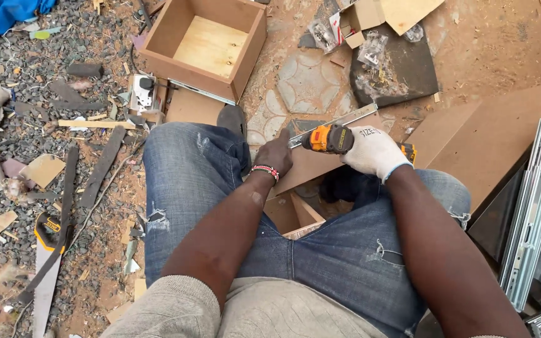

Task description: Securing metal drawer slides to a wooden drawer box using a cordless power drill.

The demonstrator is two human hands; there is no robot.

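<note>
Both hands are working at the brown board [311,164] propped across the knees: the bare left hand [278,153] is pressing flat to steady it, while the gloved right hand [374,152] is gripping the orange drill [328,139] against the metal drawer rail [336,123] lying on the board.

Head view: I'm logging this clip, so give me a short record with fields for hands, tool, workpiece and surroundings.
left hand: bare, pressing on the board
right hand: white glove, gripping the drill
drill: orange and black, pointing at the rail
rail: metal, lying along the board's edge
surroundings: open wooden box, handsaw, metal slides
</note>
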